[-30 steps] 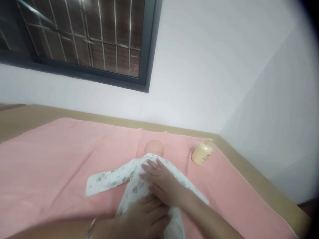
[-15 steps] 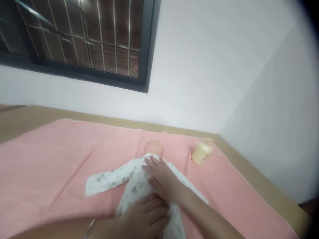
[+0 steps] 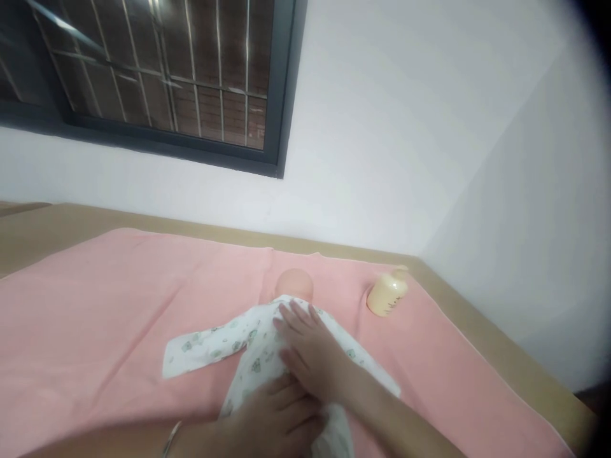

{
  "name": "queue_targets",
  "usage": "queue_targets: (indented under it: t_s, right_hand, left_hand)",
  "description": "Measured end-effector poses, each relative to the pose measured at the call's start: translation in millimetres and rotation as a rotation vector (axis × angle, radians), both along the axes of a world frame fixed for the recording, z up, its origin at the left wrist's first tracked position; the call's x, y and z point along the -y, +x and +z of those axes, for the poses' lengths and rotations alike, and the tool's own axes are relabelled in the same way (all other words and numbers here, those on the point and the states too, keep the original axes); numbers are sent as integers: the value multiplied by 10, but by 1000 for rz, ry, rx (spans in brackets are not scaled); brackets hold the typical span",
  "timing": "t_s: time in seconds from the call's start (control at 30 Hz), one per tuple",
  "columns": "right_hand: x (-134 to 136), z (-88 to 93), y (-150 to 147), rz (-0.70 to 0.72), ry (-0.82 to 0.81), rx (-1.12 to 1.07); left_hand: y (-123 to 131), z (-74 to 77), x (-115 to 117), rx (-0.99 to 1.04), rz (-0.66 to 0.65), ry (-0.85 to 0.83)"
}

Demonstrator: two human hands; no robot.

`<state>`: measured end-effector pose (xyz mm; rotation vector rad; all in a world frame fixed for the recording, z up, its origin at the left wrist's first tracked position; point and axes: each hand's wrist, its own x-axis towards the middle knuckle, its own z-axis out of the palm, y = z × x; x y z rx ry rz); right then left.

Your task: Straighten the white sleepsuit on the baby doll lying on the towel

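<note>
A baby doll (image 3: 294, 284) lies on a pink cloth, its bare round head toward the wall. It wears a white long-sleeved garment (image 3: 205, 346) with small green-grey prints, the sleeves spread to both sides. My right hand (image 3: 312, 350) rests flat on the upper part of the garment, fingers outstretched toward the head. Lower down, my left hand (image 3: 279, 413) lies across the garment with its fingers extended to the right, slightly blurred and close against the right hand. A bracelet (image 3: 172, 439) circles my left wrist. Neither hand grasps anything.
The pink cloth (image 3: 119, 299) covers much of a tan surface (image 3: 90, 216). A cream pump bottle (image 3: 386, 292) stands on the cloth right of the doll. Behind are a white wall (image 3: 372, 127) and a dark-framed window (image 3: 281, 95) with bars.
My right hand has shifted very slightly on the garment. My left hand stays in nearly the same place, and the doll and bottle look unmoved.
</note>
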<state>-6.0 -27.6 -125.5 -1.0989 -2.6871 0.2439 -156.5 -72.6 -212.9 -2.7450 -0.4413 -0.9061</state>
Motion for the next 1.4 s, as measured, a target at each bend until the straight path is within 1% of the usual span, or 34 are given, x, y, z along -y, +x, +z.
queue_targets:
  t_s: [0.07, 0.1, 0.13, 0.17, 0.23, 0.3, 0.33, 0.37, 0.4, 0.47, 0.5, 0.53, 0.57, 0.6, 0.7, 0.73, 0.77, 0.83, 0.9, 0.97, 1.0, 1.03, 1.07, 1.17, 1.2, 1.23, 1.33, 1.4]
  right_hand:
    - [-70, -63, 26, -150, 11, 34]
    - [-52, -74, 40, -216, 7, 48]
    - [-4, -68, 53, -250, -3, 57]
    - [65, -48, 63, -237, -16, 60]
    - [202, 17, 70, -80, -38, 52]
    - [256, 74, 62, 67, -51, 48]
    - [238, 88, 56, 97, -54, 50]
    - [198, 89, 51, 91, -51, 55]
    - [145, 80, 48, 53, -44, 63]
    - [58, 53, 48, -76, -36, 91]
    - [45, 45, 51, -138, -37, 110]
    - [59, 47, 53, -167, -44, 125]
    - [97, 60, 54, -149, -55, 136]
    - [149, 81, 51, -83, -69, 142]
    - [260, 157, 26, 187, -90, 120]
    - [247, 168, 18, 235, -85, 106]
    - [202, 166, 15, 252, -70, 93]
    - [48, 122, 31, 220, -29, 72]
    - [-106, 55, 68, 140, -2, 70]
    - [-174, 10, 104, 42, 21, 72]
    - [-168, 6, 115, 17, 35, 69]
    - [-142, 14, 118, 27, 49, 65]
    - [-108, 33, 115, 74, 60, 62]
    - [-60, 92, 79, 303, 67, 52]
    - [-81, 95, 70, 338, 69, 44]
    - [-120, 84, 66, 331, 77, 27]
    - [-275, -23, 103, 189, 95, -29]
    - [-353, -118, 149, 128, 102, -50]
  left_hand:
    - [-10, 39, -2, -6, -11, 15]
    - [-7, 33, -6, -7, -8, 24]
    - [2, 9, -14, -5, -1, 32]
    - [16, -28, -24, 2, 7, 41]
    - [49, -118, -49, 19, 8, 55]
    - [73, -188, -74, 21, 1, 66]
    - [78, -205, -84, 22, -1, 69]
    - [79, -209, -92, 22, -5, 72]
    - [74, -202, -97, 23, -7, 75]
    - [56, -171, -98, 26, -7, 76]
    - [44, -155, -96, 26, -7, 75]
    - [31, -142, -92, 25, -5, 73]
    - [17, -135, -87, 23, -1, 71]
    - [5, -133, -81, 20, 2, 68]
    - [-20, -139, -63, 18, 13, 61]
    - [-22, -137, -57, 18, 13, 57]
    - [-22, -131, -52, 19, 11, 55]
    - [-17, -104, -41, 21, 2, 55]
    - [-11, -70, -36, 13, 15, 48]
    - [-5, -49, -43, 0, 24, 45]
    - [-2, -45, -51, -6, 22, 47]
    - [3, -45, -60, -6, 16, 51]
    - [7, -45, -68, 0, 6, 55]
    - [15, -13, -55, 29, 10, 40]
    - [14, 18, -37, 39, 15, 23]
    - [11, 57, -15, 56, 20, 8]
    - [-3, 199, 57, 126, -3, 7]
    - [-9, 270, 94, 139, -6, 21]
